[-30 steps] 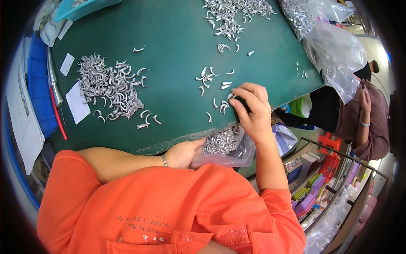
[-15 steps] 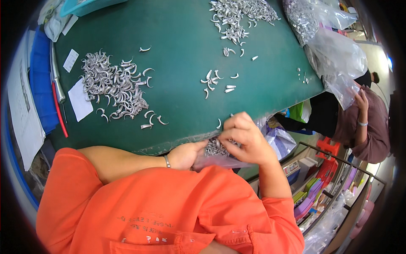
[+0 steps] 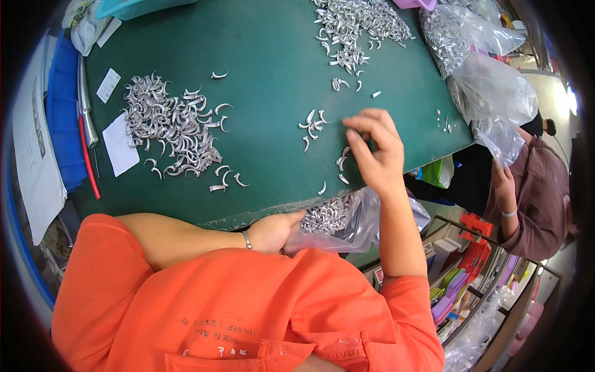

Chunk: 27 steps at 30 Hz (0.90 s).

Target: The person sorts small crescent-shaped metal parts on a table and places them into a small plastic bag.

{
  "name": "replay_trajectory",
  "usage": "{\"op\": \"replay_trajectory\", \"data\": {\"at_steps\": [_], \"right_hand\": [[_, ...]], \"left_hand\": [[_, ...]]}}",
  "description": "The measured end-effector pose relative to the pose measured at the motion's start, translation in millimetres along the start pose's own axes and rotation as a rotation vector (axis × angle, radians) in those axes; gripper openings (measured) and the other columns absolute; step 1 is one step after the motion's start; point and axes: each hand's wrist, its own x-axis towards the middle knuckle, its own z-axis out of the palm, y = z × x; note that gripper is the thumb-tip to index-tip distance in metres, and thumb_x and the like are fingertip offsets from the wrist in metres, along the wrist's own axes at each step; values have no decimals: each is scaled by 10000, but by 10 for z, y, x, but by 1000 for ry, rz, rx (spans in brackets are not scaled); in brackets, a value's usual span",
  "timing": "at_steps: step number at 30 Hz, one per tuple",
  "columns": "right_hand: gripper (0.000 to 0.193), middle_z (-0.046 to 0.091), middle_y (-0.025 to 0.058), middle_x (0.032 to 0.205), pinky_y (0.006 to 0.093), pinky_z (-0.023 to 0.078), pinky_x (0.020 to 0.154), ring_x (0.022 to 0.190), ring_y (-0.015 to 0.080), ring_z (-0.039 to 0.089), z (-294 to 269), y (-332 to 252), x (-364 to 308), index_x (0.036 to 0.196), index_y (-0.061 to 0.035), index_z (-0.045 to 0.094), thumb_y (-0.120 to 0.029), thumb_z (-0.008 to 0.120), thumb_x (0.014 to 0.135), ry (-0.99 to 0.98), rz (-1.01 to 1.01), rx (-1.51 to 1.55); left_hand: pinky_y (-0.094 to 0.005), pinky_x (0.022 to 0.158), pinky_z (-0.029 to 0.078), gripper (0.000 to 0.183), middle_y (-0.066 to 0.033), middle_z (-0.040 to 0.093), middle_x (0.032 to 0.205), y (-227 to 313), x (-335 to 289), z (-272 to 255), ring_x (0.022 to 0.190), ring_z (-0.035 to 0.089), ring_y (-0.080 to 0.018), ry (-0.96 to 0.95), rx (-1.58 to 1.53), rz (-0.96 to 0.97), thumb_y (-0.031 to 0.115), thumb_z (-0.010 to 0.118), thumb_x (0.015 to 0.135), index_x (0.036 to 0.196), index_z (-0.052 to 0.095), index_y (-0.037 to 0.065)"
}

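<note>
At the table's near edge, a clear plastic bag [image 3: 365, 217] hangs open with many small curved silver metal pieces [image 3: 325, 215] inside. My left hand [image 3: 273, 232] grips its left side, thumb along the rim, other fingers mostly hidden. Over the table to the right, my right hand [image 3: 379, 152] is raised, thumb apart from the bent fingers, nothing seen in it. A few curved pieces [image 3: 341, 163] lie just left of its thumb. Farther left is a small cluster [image 3: 312, 123] of the same pieces. One single piece [image 3: 321, 188] lies near the edge above the bag.
A large pile of curved pieces [image 3: 170, 127] covers the table's left; another pile [image 3: 359, 28] lies at the back. Paper slips [image 3: 119, 146], a red rod [image 3: 88, 158] and a blue tray [image 3: 64, 118] are at left. Filled bags [image 3: 446, 43] and another person [image 3: 533, 192] are at right.
My right hand has moved from the bag's mouth up and right over the table, its fingers spreading. More of the bag's contents show. The other person's hand has dropped lower.
</note>
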Motion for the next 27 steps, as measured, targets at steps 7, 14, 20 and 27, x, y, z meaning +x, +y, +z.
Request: {"op": "replay_trajectory", "data": {"at_steps": [7, 14, 20, 27], "right_hand": [[150, 600, 109, 879, 367, 484, 737, 820, 294, 591, 69, -43, 236, 936, -23, 669, -1, 687, 788, -182, -138, -176], [191, 631, 81, 873, 303, 494, 633, 706, 156, 591, 535, -638, 296, 999, -13, 643, -12, 687, 813, -199, -179, 192], [201, 627, 133, 1041, 375, 474, 853, 956, 323, 580, 405, -322, 329, 968, -21, 652, 59, 648, 783, -355, -333, -35], [403, 643, 138, 1059, 381, 480, 875, 983, 331, 587, -20, -133, 187, 1038, -26, 668, 165, 482, 737, -231, -305, -154]], "left_hand": [[-272, 553, 416, 287, 11, 474, 686, 33, -16, -28, 584, 459, -111, -66, 156, 4, 305, 393, 1040, 879, 534, 114], [-287, 548, 423, 327, 8, 448, 659, 149, -179, 115, 576, 468, -122, -115, 103, -49, 339, 413, 1032, 820, 511, 109], [-324, 590, 471, 282, -14, 499, 714, -9, 31, -112, 628, 538, -161, -140, 200, 36, 329, 421, 1035, 902, 517, 100], [-320, 505, 421, 390, -17, 529, 667, 74, -85, 205, 545, 500, -150, 71, -54, -22, 362, 411, 1024, 776, 538, 89]]}}
